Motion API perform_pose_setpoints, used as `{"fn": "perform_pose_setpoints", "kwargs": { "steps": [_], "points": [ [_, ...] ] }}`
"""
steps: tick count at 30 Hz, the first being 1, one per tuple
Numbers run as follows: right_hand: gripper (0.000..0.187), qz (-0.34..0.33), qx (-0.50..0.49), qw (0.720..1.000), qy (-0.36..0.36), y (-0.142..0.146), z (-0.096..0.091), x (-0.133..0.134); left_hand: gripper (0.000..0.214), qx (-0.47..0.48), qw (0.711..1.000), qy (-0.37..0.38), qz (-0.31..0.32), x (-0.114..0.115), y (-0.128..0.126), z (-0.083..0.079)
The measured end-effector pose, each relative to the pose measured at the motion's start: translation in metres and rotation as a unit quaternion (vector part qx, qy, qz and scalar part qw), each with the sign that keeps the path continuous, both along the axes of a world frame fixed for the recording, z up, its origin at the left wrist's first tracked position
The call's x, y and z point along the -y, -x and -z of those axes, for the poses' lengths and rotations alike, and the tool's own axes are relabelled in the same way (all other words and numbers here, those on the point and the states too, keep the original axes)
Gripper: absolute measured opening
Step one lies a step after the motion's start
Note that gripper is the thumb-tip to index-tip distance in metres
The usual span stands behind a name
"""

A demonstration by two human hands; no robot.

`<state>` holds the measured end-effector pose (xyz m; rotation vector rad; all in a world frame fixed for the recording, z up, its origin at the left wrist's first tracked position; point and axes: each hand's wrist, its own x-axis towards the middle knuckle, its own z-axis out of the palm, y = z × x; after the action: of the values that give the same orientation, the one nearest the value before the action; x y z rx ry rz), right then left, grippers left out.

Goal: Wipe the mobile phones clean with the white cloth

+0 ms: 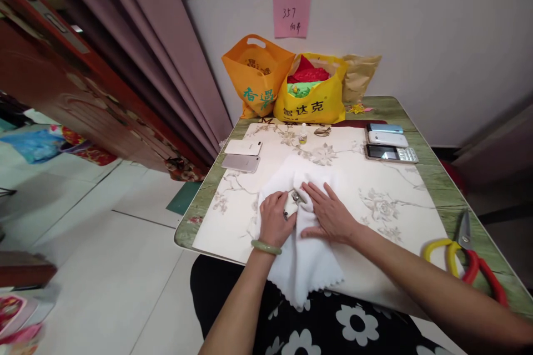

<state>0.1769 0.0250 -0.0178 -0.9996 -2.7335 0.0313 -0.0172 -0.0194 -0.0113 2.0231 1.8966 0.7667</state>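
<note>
The small metal piece [296, 196] sits on the white cloth [303, 255], right between our two hands, and it is too small for us to say what it is. Nearest us, the cloth hangs over the desk's [441, 188] front edge onto our lap. Our left hand [275, 221] is curled, fingertips pinching at the piece from its left side, so that grip is closed on it; a green bangle [266, 247] circles the wrist. Our right hand [331, 212] lies flat and spread on the cloth just to the right of the piece, pressing the fabric, holding nothing. The piece seems to run slanting from lower left to upper right, and the left hand is the nearer one. Off to the right lie the scissors [466, 258]. Farther out are two phones [242, 155] on the left, more phones [389, 144] on the right, a little bottle [303, 133], and bags [287, 89] at the wall.
</note>
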Motion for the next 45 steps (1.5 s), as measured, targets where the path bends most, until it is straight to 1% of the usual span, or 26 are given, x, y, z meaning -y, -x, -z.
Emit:
{"fn": "perform_pose_setpoints", "kwargs": {
  "steps": [3, 5, 7, 9, 10, 13, 15, 16, 18, 20, 22, 25, 27, 28, 30, 32, 33, 34, 37, 39, 41, 45],
  "points": [
    [0.089, -0.009, -0.002, 1.000, 0.003, -0.007, 0.000, 0.007, 0.053, 0.001, 1.000, -0.001, -0.007, 0.000, -0.001, 0.001],
    [0.078, 0.020, -0.006, 1.000, 0.007, -0.003, 0.000, 0.004, 0.053, 0.001, 1.000, 0.003, -0.008, 0.000, -0.001, 0.002],
    [0.073, 0.065, -0.010, 0.998, 0.008, 0.005, -0.001, 0.002, 0.053, 0.001, 1.000, 0.006, -0.007, 0.000, -0.001, 0.002],
    [0.074, 0.088, -0.014, 0.996, 0.006, 0.011, -0.002, 0.009, 0.053, 0.003, 1.000, 0.007, -0.010, 0.001, -0.001, 0.002],
    [0.076, 0.084, -0.014, 0.996, 0.005, 0.012, -0.002, 0.016, 0.053, 0.005, 1.000, 0.006, -0.011, 0.001, -0.001, 0.001],
    [0.078, 0.040, -0.010, 0.999, 0.004, 0.008, -0.002, 0.032, 0.052, 0.007, 1.000, 0.001, -0.013, 0.002, -0.002, 0.000],
    [0.075, 0.028, -0.009, 1.000, 0.009, 0.004, -0.001, 0.029, 0.052, 0.005, 1.000, 0.000, -0.013, 0.002, -0.002, 0.000],
    [0.072, 0.039, -0.010, 0.999, 0.011, 0.004, -0.001, 0.023, 0.052, 0.003, 1.000, -0.001, -0.013, 0.002, -0.002, 0.000],
    [0.066, 0.081, -0.018, 0.996, 0.013, 0.006, -0.001, 0.011, 0.053, -0.003, 1.000, -0.002, -0.013, 0.002, -0.002, 0.001],
    [0.066, 0.110, -0.028, 0.994, 0.012, 0.011, -0.002, 0.008, 0.053, -0.008, 1.000, -0.003, -0.010, 0.003, -0.002, 0.001],
    [0.071, 0.096, -0.030, 0.995, 0.011, 0.012, -0.003, 0.016, 0.053, -0.011, 1.000, -0.004, -0.009, 0.003, -0.002, 0.001],
    [0.075, 0.045, -0.019, 0.999, 0.012, 0.006, -0.002, 0.033, 0.053, -0.011, 1.000, -0.009, -0.011, 0.002, -0.002, 0.002],
    [0.074, 0.038, -0.016, 0.999, 0.015, 0.000, -0.001, 0.032, 0.053, -0.009, 1.000, -0.010, -0.011, 0.001, -0.002, 0.002],
    [0.072, 0.050, -0.018, 0.998, 0.015, -0.002, -0.001, 0.028, 0.053, -0.009, 1.000, -0.008, -0.012, 0.001, -0.002, 0.002],
    [0.069, 0.099, -0.031, 0.995, 0.010, -0.002, -0.001, 0.017, 0.053, -0.007, 1.000, -0.003, -0.010, 0.002, -0.002, 0.001],
    [0.067, 0.129, -0.044, 0.991, 0.005, 0.000, -0.003, 0.015, 0.055, -0.001, 1.000, 0.003, -0.002, 0.003, -0.001, -0.002],
    [0.067, 0.122, -0.049, 0.991, 0.004, 0.002, -0.004, 0.018, 0.057, 0.003, 1.000, 0.006, 0.004, 0.004, 0.000, -0.003],
    [0.067, 0.100, -0.052, 0.994, 0.005, 0.003, -0.005, 0.023, 0.061, 0.008, 1.000, 0.008, 0.011, 0.005, 0.001, -0.005],
    [0.065, -0.004, -0.058, 0.998, 0.013, 0.007, -0.008, 0.044, 0.074, 0.026, 0.999, 0.009, 0.028, 0.005, 0.006, -0.007],
    [0.060, -0.053, -0.057, 0.997, 0.026, 0.007, -0.008, 0.048, 0.076, 0.041, 0.998, 0.010, 0.039, 0.005, 0.009, -0.007],
    [0.057, -0.059, -0.055, 0.996, 0.037, 0.005, -0.006, 0.044, 0.072, 0.057, 0.998, 0.005, 0.041, 0.004, 0.011, -0.004],
    [0.056, -0.003, -0.051, 0.998, 0.031, -0.007, -0.005, 0.030, 0.060, 0.052, 0.998, -0.020, 0.024, 0.003, 0.009, -0.001]
  ]
}}
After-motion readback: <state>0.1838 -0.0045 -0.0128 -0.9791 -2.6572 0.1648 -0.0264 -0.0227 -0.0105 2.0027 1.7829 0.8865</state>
